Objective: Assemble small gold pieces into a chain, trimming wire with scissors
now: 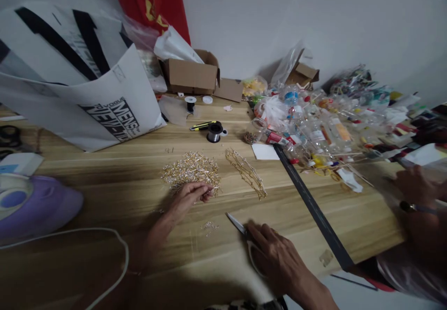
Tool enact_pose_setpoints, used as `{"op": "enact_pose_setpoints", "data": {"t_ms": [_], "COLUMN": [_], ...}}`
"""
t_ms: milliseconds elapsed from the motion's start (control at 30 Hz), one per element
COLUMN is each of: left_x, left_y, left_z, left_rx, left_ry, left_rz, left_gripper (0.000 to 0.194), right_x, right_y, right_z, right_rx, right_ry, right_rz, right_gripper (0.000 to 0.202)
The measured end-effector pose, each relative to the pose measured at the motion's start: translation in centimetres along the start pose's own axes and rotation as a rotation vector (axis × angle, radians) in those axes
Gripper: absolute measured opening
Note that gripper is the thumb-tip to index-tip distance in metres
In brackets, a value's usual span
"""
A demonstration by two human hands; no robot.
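Beside the front edge of a pile of small gold and silver pieces, my left hand is pinched closed. Whatever sits between its fingertips is too small to make out. My right hand is closed on a pair of scissors, whose blades lie low over the table and point up and left. A white handle loop shows under the palm. To the right of the pile lie gold bead chains. A little cluster of silvery bits rests between my two hands.
Behind the pile stand a wire spool and a yellow utility knife. A large white bag and a purple appliance with a white cord fill the left. Plastic bottles crowd the right, near another person's hand.
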State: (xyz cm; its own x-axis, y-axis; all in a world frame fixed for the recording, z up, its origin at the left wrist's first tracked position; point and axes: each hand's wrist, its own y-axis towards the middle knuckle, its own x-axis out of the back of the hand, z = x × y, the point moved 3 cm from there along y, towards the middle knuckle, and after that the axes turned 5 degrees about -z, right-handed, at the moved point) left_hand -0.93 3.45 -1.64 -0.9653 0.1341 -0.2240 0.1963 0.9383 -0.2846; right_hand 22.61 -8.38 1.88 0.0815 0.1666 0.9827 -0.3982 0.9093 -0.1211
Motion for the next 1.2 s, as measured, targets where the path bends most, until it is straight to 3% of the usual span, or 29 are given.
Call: {"op": "enact_pose_setpoints", "data": {"t_ms": [200, 333, 467, 633, 767, 933, 1200], "left_x": [0.0, 0.0, 0.0, 0.2, 0.4, 0.5, 0.3], "left_y": [0.0, 0.0, 0.0, 0.2, 0.4, 0.3, 0.6], "left_z": [-0.1, -0.2, -0.4, -0.3, 0.3, 0.3, 0.3], "left_rx": [0.037, 0.056, 0.025, 0.039, 0.033, -0.006, 0.041], "left_ry": [-0.006, 0.033, 0.057, 0.093, 0.080, 0.034, -0.073], "left_rz": [0.006, 0.001, 0.004, -0.024, -0.026, -0.013, -0.075], "left_gripper": [0.025, 0.023, 0.018, 0.016, 0.015, 0.016, 0.024], "right_x": [0.6, 1.2, 0.8, -1.3, -2.4, -1.9, -2.5], "right_y": [-0.5, -0.3, 0.4, 0.9, 1.8, 3.6, 4.9], "right_z": [-1.1, -2.2, -2.0, -0.3, 0.7, 1.6, 2.8], "right_rx": [-0.069, -0.112, -0.213, -0.307, -0.334, -0.195, -0.153], "right_ry": [0.220, 0.730, 1.296, 1.740, 1.863, 1.947, 2.049], "right_rz": [-0.001, 0.030, 0.116, 0.269, 0.258, 0.235, 0.256], "right_gripper": [0.044, 0.027, 0.036, 0.040, 0.040, 0.062, 0.061]}}
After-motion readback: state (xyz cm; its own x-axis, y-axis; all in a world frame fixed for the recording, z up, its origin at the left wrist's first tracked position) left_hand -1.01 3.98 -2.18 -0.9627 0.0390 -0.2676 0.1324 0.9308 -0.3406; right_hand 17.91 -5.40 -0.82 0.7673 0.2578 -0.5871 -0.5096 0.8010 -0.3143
